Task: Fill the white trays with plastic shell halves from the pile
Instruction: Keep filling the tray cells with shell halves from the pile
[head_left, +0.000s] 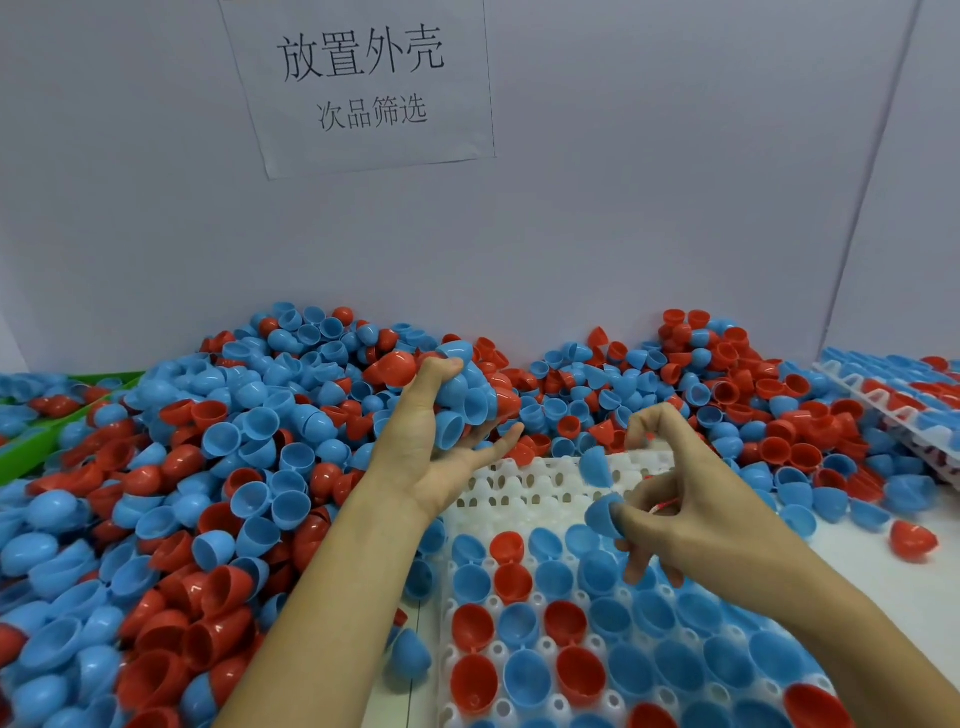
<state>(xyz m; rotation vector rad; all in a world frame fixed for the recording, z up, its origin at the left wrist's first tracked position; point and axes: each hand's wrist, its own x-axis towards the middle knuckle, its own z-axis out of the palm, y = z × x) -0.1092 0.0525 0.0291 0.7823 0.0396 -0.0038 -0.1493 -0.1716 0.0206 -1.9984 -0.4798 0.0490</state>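
Both hands (431, 441) (670, 499) grip blue shells (605, 514)

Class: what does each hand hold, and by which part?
The left hand clutches a handful of blue and red shells against its palm. The right hand pinches one blue shell by its rim.

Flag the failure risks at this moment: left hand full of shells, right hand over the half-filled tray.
1. The left hand grips a heaped bunch of blue and red plastic shell halves; some could slip onto the white plastic tray.
2. The right hand pinches one blue shell half while another blue shell hangs blurred above empty sockets; it may land tilted.
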